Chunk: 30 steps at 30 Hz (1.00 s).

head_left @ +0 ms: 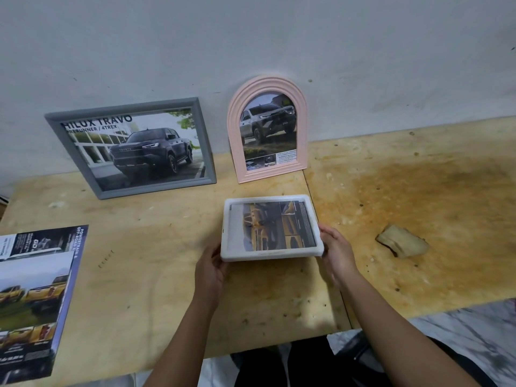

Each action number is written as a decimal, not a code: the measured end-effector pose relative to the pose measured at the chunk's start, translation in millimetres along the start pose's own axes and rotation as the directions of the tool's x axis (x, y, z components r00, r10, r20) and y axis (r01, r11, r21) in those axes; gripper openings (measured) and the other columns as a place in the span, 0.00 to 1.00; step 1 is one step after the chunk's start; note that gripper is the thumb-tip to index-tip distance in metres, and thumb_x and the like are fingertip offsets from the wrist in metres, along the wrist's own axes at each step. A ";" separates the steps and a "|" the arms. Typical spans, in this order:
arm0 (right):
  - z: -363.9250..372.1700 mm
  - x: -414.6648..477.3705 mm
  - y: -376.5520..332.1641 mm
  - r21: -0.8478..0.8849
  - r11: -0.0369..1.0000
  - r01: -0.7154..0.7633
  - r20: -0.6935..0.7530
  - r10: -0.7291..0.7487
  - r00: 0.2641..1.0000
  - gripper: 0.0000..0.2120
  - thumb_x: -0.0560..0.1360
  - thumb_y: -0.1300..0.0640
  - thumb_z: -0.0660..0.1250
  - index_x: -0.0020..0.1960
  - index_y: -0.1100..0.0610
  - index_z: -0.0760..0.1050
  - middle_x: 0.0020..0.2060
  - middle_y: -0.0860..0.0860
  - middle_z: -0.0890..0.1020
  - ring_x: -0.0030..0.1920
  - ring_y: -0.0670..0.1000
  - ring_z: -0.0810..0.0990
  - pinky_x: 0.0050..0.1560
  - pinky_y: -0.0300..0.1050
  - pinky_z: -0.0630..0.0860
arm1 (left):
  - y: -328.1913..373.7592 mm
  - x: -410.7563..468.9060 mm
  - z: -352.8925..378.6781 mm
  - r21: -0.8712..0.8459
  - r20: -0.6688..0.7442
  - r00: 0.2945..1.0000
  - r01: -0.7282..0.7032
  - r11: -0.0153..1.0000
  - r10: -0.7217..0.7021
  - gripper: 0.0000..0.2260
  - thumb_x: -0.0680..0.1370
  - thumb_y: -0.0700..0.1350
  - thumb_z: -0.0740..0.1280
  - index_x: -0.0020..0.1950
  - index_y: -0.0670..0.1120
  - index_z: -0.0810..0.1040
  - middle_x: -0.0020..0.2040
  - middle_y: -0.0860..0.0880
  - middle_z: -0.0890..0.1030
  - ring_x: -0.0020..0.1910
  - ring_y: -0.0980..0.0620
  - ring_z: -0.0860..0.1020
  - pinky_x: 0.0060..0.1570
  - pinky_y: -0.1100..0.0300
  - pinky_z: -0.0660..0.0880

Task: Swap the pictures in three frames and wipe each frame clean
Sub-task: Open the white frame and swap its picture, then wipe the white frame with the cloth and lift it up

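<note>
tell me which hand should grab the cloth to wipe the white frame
Right, probably: the cloth lies to the right of the white frame, nearest the right hand; the left hand holds the frame's opposite edge.

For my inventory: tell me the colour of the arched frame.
The arched frame is pale pink; head view.

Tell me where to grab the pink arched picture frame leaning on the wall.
Grip the pink arched picture frame by its straight side rails, low down, coming from the front. It leans on the wall, so its back is closed off, and the rounded top would likely slip.
</note>
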State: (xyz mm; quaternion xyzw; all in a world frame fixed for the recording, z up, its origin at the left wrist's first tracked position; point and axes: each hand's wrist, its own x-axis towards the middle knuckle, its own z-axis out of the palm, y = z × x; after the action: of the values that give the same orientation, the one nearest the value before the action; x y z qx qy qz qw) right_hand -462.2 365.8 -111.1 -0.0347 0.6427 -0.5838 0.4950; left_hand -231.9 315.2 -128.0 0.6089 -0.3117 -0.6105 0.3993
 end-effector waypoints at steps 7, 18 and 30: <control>-1.2 15.7 8.6 -0.439 0.888 0.138 -0.154 -0.225 0.962 0.14 0.75 0.68 0.58 0.55 0.60 0.79 0.52 0.56 0.82 0.48 0.50 0.77 0.48 0.42 0.72 | -23.9 -6.2 1.0 0.438 0.139 0.975 -0.216 0.873 0.171 0.23 0.71 0.60 0.68 0.59 0.48 0.74 0.54 0.50 0.74 0.54 0.52 0.75 0.47 0.67 0.71; -59.1 23.0 -19.0 -0.780 0.576 0.246 -0.165 -0.567 0.807 0.19 0.74 0.68 0.63 0.65 0.62 0.73 0.65 0.57 0.72 0.65 0.56 0.69 0.64 0.45 0.67 | -47.3 1.6 -2.3 0.644 0.233 0.936 -0.351 0.679 0.264 0.29 0.72 0.45 0.73 0.70 0.44 0.67 0.62 0.48 0.67 0.63 0.49 0.67 0.64 0.52 0.68; -124.0 36.0 -11.3 -0.924 0.351 -0.150 -0.330 -0.536 0.777 0.14 0.77 0.59 0.63 0.62 0.59 0.74 0.64 0.59 0.73 0.64 0.61 0.69 0.62 0.58 0.69 | -53.1 0.4 3.7 0.661 0.190 0.924 -0.370 0.653 0.331 0.28 0.72 0.44 0.72 0.70 0.43 0.68 0.61 0.45 0.69 0.61 0.48 0.69 0.63 0.51 0.69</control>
State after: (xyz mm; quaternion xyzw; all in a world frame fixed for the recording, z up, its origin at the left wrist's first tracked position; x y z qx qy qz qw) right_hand -570.4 428.7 -144.9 -0.2025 0.9622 -0.1609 0.0853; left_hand -241.3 340.3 -174.0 0.6246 -0.6367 -0.3788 0.2472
